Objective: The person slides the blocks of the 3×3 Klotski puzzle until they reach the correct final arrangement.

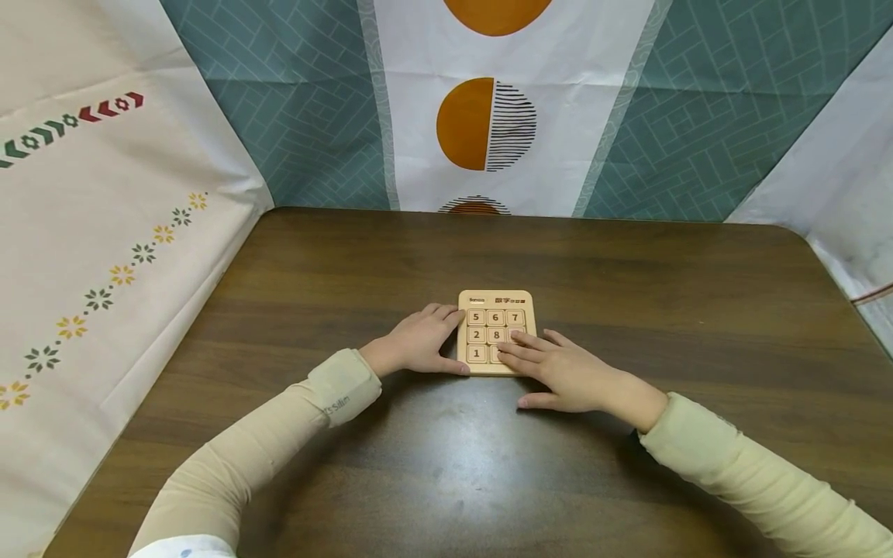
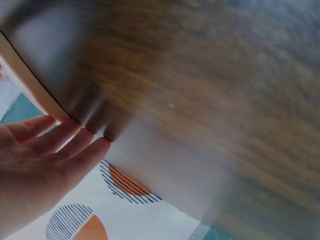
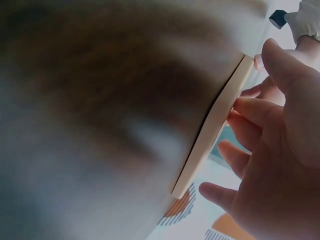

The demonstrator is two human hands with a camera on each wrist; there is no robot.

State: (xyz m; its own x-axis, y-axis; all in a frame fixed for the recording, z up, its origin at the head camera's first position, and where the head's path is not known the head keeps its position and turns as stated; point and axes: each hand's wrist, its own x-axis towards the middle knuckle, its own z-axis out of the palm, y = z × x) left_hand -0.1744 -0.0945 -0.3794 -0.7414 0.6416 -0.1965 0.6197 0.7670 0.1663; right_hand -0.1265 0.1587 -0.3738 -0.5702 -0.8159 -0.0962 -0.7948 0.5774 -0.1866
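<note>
A pale wooden number sliding puzzle point(image 1: 486, 300) lies flat on the table. Its visible tiles read 5, 6, 7, then 2, 8, then 1; the lower right ones are partly hidden by fingers. At the puzzle's left edge is my left hand point(image 1: 422, 341), fingers fairly straight, its thumb by the lower left corner. My right hand point(image 1: 572, 376) reaches over the right side with extended fingertips on the middle and lower tiles, thumb apart on the table side. Both wrist views show the puzzle's thin side edge point(image 3: 212, 125) near the fingers.
The brown wooden table point(image 1: 349, 256) extends around the puzzle on all sides. Behind it hangs a patterned curtain point(image 1: 314, 101) with orange half circles. A white cloth with flower motifs point(image 1: 77, 248) hangs along the left edge.
</note>
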